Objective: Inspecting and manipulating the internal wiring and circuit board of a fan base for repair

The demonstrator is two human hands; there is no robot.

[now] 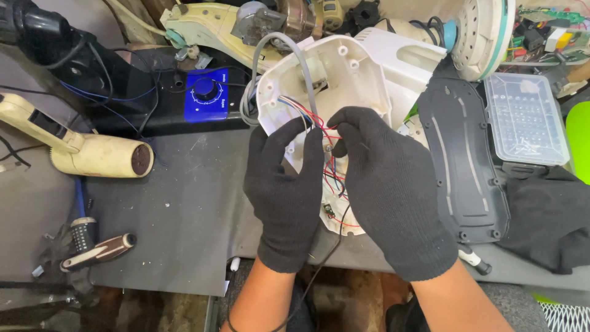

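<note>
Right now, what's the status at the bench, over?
Both gloved hands, left hand and right hand, pinching thin red and blue wires. White plastic housing open underneath. Grey cable arches over it; nothing blocking.

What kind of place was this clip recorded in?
Probably a small appliance repair bench. Both gloved hands, left hand and right hand, work on wires inside an opened white housing, beside a hair dryer and a screwdriver.
</note>
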